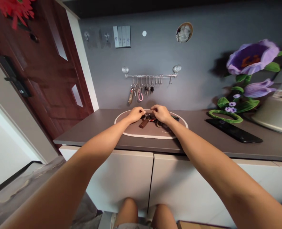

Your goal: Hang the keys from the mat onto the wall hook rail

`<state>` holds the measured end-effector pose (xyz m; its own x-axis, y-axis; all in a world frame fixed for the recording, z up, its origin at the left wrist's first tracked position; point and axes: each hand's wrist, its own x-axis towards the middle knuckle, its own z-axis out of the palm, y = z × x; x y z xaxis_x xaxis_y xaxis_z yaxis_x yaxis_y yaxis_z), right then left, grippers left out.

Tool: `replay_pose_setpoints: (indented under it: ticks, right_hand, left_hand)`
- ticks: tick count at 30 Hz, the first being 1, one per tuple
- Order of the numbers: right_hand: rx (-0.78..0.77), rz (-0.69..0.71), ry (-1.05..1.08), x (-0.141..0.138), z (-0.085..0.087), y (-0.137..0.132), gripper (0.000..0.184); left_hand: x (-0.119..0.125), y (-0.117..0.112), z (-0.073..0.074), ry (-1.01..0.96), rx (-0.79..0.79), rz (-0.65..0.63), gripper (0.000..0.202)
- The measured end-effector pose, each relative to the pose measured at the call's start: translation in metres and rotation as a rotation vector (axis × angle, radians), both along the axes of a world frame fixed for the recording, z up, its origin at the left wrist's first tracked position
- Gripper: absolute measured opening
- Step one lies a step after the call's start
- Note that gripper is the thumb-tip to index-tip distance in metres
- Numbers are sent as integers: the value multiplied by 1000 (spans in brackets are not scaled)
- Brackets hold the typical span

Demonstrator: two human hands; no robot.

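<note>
Hanging over the oval mat (130,129), the left hand (135,114) and right hand (161,113) have bent fingers near some keys (152,119) on it. A brown key fob (143,123) lies close by the left hand. I can't tell if either pinches anything.

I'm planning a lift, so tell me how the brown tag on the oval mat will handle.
The brown tag is probably fairly stiff, given its straight edges. Its flat, oblong shape should resist rolling. It might drag the small items clustered close beside it.

arms (102,136) outstretched forward | hands (134,115) (161,114) close together | fingers (155,108) curled
</note>
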<state>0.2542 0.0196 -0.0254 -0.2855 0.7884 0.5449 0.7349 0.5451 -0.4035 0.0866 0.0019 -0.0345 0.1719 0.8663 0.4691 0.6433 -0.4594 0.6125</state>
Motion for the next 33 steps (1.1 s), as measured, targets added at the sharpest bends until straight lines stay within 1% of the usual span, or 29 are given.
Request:
replay_pose_setpoints:
  ticks: [3, 7, 11, 14, 19, 27, 33]
  right_hand:
    - [6, 3, 3, -1, 0, 1, 21]
    - [9, -3, 2, -2, 2, 0, 21]
    - [-1, -1, -8, -4, 3, -3, 20]
    - [16, 18, 9, -5, 2, -3, 19]
    - [21, 58, 74, -7, 2, -4, 19]
    - [60, 195, 142, -12, 13, -23, 19]
    - [133, 220, 78, -12, 12, -23, 15]
  left_hand:
    - [1, 3, -1, -224, -92, -31, 11]
    - [2, 8, -1, -539, -247, -121, 7]
    - [0, 6, 3, -758, -340, -200, 6]
    - [-2, 5, 6, -873, -382, -281, 4]
    - [-4, 4, 10, -988, -389, -375, 4]
    - [-4, 1, 15, -1051, -377, -386, 4]
    - [-4, 1, 15, -1049, -379, -417, 5]
